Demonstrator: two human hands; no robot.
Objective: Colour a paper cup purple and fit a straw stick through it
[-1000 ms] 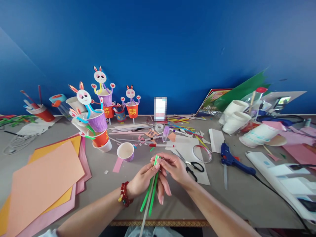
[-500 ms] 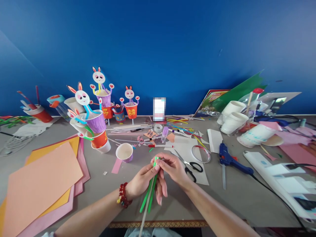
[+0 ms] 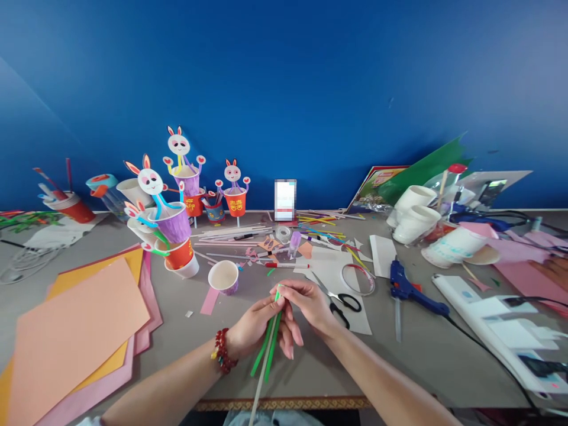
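Observation:
My left hand (image 3: 252,324), with a red bead bracelet at the wrist, is closed around a thin pale stick (image 3: 258,387) and slim green strips (image 3: 271,355). Their lower ends fan out below the hand, the stick reaching furthest down. At the top end of the bundle my right hand (image 3: 307,303) pinches the strips between thumb and finger, its other fingers curled loosely behind. Whether the strips are straws or pipe cleaners I cannot tell. Black-handled scissors (image 3: 346,302) lie just right of my right hand. A paper cup (image 3: 223,277) stands to the upper left.
Rabbit figures on paper cups (image 3: 171,222) stand at the left behind stacked coloured paper (image 3: 80,319). Pens and sticks (image 3: 239,235) litter the middle. To the right lie a tape roll (image 3: 357,279), a blue glue gun (image 3: 412,290) and a power strip (image 3: 497,337). Another person's hand (image 3: 560,269) shows at the right edge.
My hands keep almost the same grip. The right fingers have shifted slightly at the top of the green strips, covering more of them. The whole view has moved a little.

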